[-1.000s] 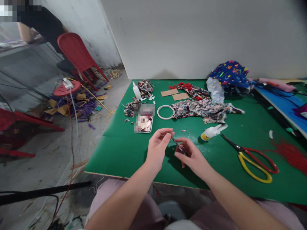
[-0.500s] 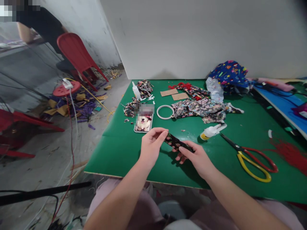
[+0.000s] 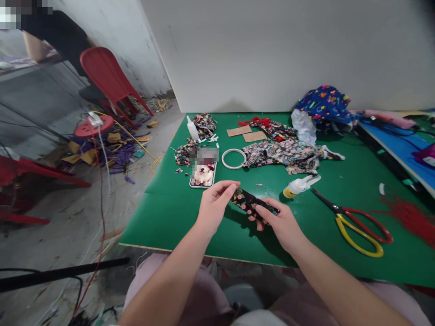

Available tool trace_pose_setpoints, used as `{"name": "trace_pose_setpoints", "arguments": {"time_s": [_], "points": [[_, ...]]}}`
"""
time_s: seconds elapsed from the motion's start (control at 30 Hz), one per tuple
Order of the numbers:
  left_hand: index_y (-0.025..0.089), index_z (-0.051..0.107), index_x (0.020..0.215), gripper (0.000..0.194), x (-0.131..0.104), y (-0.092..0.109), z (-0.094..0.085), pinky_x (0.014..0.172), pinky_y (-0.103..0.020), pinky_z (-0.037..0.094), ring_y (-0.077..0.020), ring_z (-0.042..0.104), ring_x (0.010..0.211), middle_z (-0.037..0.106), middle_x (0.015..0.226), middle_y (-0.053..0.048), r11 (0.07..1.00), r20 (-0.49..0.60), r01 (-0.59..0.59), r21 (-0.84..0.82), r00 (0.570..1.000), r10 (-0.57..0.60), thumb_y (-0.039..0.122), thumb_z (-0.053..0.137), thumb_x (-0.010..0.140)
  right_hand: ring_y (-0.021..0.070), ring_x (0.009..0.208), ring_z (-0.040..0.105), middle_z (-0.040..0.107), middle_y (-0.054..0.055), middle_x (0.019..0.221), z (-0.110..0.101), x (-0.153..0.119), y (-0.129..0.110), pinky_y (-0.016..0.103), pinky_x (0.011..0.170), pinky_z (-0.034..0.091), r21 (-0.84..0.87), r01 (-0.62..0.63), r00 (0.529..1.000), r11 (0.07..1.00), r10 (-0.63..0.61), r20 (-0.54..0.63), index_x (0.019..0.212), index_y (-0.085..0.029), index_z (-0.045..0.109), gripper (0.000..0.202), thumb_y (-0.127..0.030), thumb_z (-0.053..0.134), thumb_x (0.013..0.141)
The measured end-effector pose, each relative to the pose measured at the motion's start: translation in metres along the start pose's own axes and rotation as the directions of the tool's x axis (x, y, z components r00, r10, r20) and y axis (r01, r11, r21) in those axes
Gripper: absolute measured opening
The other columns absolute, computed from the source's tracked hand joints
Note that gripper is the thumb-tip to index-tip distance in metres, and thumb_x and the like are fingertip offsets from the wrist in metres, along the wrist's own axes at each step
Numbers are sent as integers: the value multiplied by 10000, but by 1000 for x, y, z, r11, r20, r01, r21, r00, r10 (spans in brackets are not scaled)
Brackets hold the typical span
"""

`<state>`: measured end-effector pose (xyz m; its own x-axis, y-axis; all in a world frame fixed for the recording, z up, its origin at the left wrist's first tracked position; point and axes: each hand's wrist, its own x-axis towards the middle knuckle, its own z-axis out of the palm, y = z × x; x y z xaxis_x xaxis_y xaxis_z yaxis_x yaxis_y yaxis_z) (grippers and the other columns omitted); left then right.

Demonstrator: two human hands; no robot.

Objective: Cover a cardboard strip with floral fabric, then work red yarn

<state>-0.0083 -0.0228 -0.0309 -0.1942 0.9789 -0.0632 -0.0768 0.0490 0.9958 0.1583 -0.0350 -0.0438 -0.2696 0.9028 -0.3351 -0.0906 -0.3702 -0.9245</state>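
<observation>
A narrow black floral cloth piece (image 3: 247, 203) is stretched between my two hands above the green table. My left hand (image 3: 217, 201) pinches its upper left end between thumb and fingers. My right hand (image 3: 277, 219) grips the other end, thumb on top and fingertips underneath. Just beyond my left hand lies a phone (image 3: 203, 174) showing a dog picture. A white ring, like a tape roll (image 3: 234, 159), lies farther back. To the right of my right hand are a white bottle with a yellow label (image 3: 297, 187) and open scissors with red and yellow handles (image 3: 360, 228).
Patterned fabric (image 3: 285, 154), brown cards (image 3: 239, 131), another white bottle (image 3: 192, 129) and cloth scraps (image 3: 205, 123) lie at the back. Red threads (image 3: 411, 219) and a blue board (image 3: 404, 149) are right. A person sits by a red chair (image 3: 107, 72) at left.
The cloth piece has turned and flattened between my hands, so more of its floral face shows. My right hand has shifted slightly to the right.
</observation>
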Motion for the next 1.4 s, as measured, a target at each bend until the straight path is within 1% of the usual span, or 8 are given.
{"name": "trace_pose_setpoints", "arguments": {"time_s": [0.2, 0.63, 0.77, 0.9, 1.0, 1.1, 1.27, 1.4], "points": [[167, 703, 859, 211, 3, -2, -2, 721, -255, 489, -142, 648, 744, 716, 793, -36, 999, -110, -40, -27, 993, 37, 329, 655, 733, 52, 416, 506, 675, -8, 621, 0, 1, 0, 185, 455, 419, -15, 9, 1000, 1000, -9, -11, 783, -167, 606, 272, -429, 650, 728], [173, 711, 808, 194, 3, -2, -7, 731, -247, 479, -140, 632, 762, 717, 819, -43, 996, 38, 81, -40, 996, -79, 333, 688, 700, 72, 436, 505, 667, 2, 641, 0, 0, 0, 216, 476, 426, -83, 16, 1000, 996, -17, -10, 788, -163, 600, 288, -443, 636, 730], [174, 677, 964, 275, 8, 3, -19, 794, -323, 486, -186, 635, 845, 705, 897, -78, 977, -24, -62, 205, 997, 69, 363, 573, 793, 81, 441, 499, 668, 9, 648, 2, -1, -2, 229, 485, 431, -100, 11, 1000, 995, -13, -18, 780, -167, 596, 289, -450, 629, 730], [177, 521, 1238, 428, 21, 1, -37, 1009, -453, 344, -273, 478, 1183, 601, 1203, -120, 576, 34, -301, 760, 904, 427, 334, 491, 842, 77, 445, 495, 674, 13, 658, 2, -2, -2, 229, 492, 430, -110, 5, 1000, 994, -7, -11, 785, -169, 596, 285, -448, 624, 735], [121, 393, 1340, 570, 29, -8, -46, 1043, -549, 242, -360, 296, 1317, 514, 1305, -170, 332, 101, -256, 908, 903, 418, 391, 473, 845, 72, 445, 496, 676, 14, 662, 1, -1, -1, 224, 494, 426, -108, 8, 1000, 994, -9, -8, 792, -167, 595, 286, -446, 624, 739], [120, 343, 1369, 621, 32, -16, -48, 1037, -603, 192, -395, 222, 1341, 481, 1337, -173, 249, 119, -219, 943, 925, 362, 447, 442, 851, 72, 439, 497, 676, 15, 659, 1, -1, 0, 225, 489, 426, -95, 12, 1000, 995, -13, -8, 787, -166, 596, 289, -447, 630, 733], [119, 356, 1364, 612, 31, -15, -43, 1036, -611, 178, -395, 235, 1336, 480, 1336, -177, 284, 128, -226, 932, 937, 325, 433, 459, 850, 73, 434, 501, 677, 7, 651, 1, -1, 0, 226, 492, 426, -83, 21, 1000, 996, -21, -8, 781, -170, 598, 287, -449, 635, 726], [136, 562, 1175, 411, 19, -4, -29, 1038, -425, 310, -258, 440, 1233, 583, 1224, -126, 588, 60, -311, 747, 912, 406, 367, 351, 908, 78, 439, 503, 677, 13, 658, 1, -1, 0, 229, 492, 430, -94, 24, 1000, 995, -26, -13, 778, -168, 600, 293, -454, 631, 727]]}}
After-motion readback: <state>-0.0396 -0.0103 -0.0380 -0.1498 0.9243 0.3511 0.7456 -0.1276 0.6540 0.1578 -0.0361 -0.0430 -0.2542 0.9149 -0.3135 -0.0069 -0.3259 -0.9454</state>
